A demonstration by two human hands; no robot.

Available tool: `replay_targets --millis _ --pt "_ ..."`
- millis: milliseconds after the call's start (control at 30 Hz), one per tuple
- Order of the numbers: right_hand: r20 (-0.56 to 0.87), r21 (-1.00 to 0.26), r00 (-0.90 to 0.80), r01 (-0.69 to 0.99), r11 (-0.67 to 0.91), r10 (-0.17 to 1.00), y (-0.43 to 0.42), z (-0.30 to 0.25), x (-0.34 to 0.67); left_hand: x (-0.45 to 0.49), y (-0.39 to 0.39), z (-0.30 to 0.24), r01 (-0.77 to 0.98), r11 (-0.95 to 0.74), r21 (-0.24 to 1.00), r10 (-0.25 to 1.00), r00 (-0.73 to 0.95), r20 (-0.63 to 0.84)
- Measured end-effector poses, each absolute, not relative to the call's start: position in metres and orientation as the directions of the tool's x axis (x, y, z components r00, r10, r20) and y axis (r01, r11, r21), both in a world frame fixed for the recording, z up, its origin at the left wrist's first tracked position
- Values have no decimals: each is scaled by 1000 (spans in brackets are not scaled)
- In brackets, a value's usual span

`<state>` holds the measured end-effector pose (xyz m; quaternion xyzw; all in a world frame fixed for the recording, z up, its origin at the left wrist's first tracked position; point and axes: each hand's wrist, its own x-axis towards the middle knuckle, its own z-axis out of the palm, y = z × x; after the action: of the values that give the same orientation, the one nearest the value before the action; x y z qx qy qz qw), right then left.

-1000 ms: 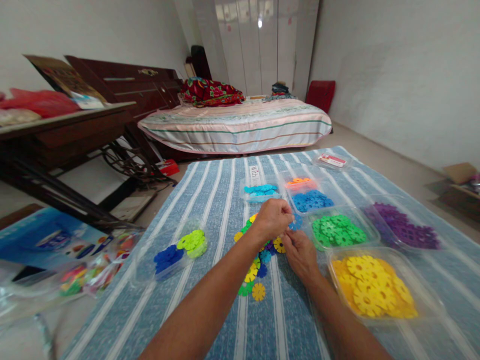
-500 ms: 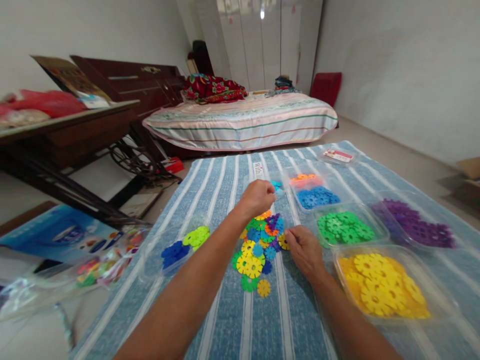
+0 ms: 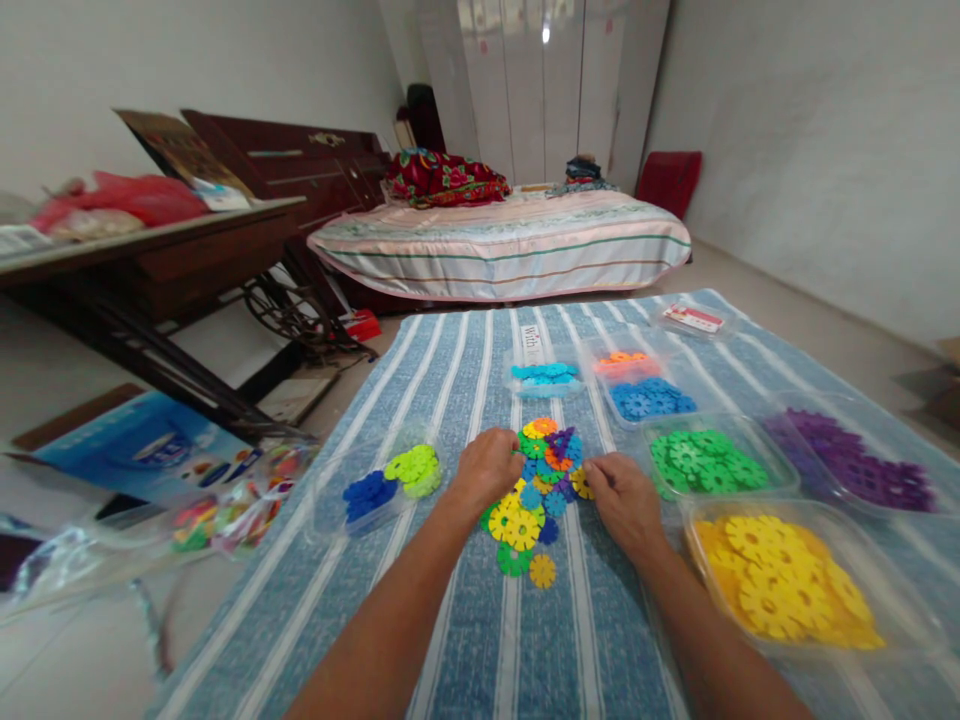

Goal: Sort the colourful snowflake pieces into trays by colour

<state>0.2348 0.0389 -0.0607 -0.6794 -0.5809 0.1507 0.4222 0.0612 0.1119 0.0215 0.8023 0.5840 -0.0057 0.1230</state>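
Note:
A heap of mixed-colour plastic snowflake discs (image 3: 536, 490) lies on a blue striped cloth (image 3: 465, 620). My left hand (image 3: 487, 468) rests on the heap's left edge with its fingers curled down on the discs. My right hand (image 3: 622, 492) sits at the heap's right edge, fingers pinched together on a yellow disc (image 3: 579, 484). Clear tubs around hold sorted discs: light blue (image 3: 545, 376), orange over blue (image 3: 645, 392), green (image 3: 709, 462), purple (image 3: 862, 465), yellow (image 3: 787, 585), and dark blue with lime (image 3: 391, 480).
A clear bag of mixed pieces (image 3: 225, 510) and a blue box (image 3: 142, 455) lie off the cloth's left edge. A dark wooden table (image 3: 150, 260) stands at left. A bed (image 3: 502, 245) is beyond the cloth, and a small lidded tub (image 3: 691, 319) at its far right.
My left hand went out to the light blue tub at the back, then came back down onto the heap's left edge. My right hand stayed at the heap's right edge.

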Motion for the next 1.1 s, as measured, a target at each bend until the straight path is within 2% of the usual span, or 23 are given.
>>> replay_targets --millis 200,567,767,933,1033,1100 --pt "282 -744 275 667 28 919 40 -62 235 58 116 12 931 -282 233 933 322 -158" --pt "296 -750 283 660 39 912 40 -64 235 53 120 12 854 -226 468 935 325 -142" --pt "300 -753 285 656 43 910 40 -63 234 53 123 32 809 -212 549 938 326 -119" --pt "305 -753 288 656 45 908 41 -64 234 76 131 43 695 -135 706 951 291 -104" --pt "293 -747 286 664 31 912 42 -64 234 105 136 47 653 -139 744 944 315 -100" --pt "283 -748 286 664 24 916 43 -64 234 128 138 51 568 -127 814 937 338 -90"
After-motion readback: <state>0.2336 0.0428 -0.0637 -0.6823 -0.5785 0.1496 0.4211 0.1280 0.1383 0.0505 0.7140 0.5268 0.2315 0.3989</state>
